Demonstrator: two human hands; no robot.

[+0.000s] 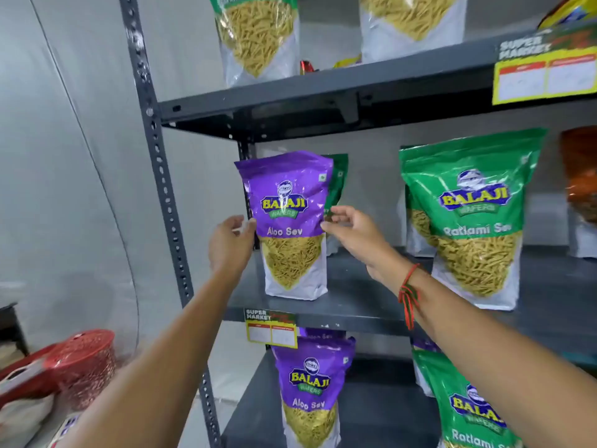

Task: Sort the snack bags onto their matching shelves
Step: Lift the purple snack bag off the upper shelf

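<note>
Both of the person's arms reach up to the middle shelf point(361, 305) of a grey metal rack, where a purple Aloo Sev bag point(289, 221) stands upright near the shelf's left end. The left hand point(231, 244) is against the bag's left edge, thumb and fingers touching it about halfway up. The right hand point(352, 234) meets the bag's right edge at about the same height, fingertips pinching lightly at the seam, the other fingers loosely curled. So the bag sits between the two hands, pressed from both sides, its base on the shelf board. A red thread band point(409, 291) circles the right wrist.

Just behind the held bag, toward the right hand, a green bag point(337, 182) peeks out, mostly hidden. Farther out past the right hand stands a large green Ratlami Sev bag point(468, 221), well apart from the grip. Below the hands, on the lower shelf, another purple Aloo Sev pouch point(311, 389) stands upright, with a second green Ratlami Sev bag point(468, 412) under the right forearm. A yellow price label point(271, 329) hangs from the shelf edge directly beneath the held bag. Above the hands, the upper shelf carries more sev bags point(258, 37). Down beside the left elbow sits a red basket point(85, 363).
</note>
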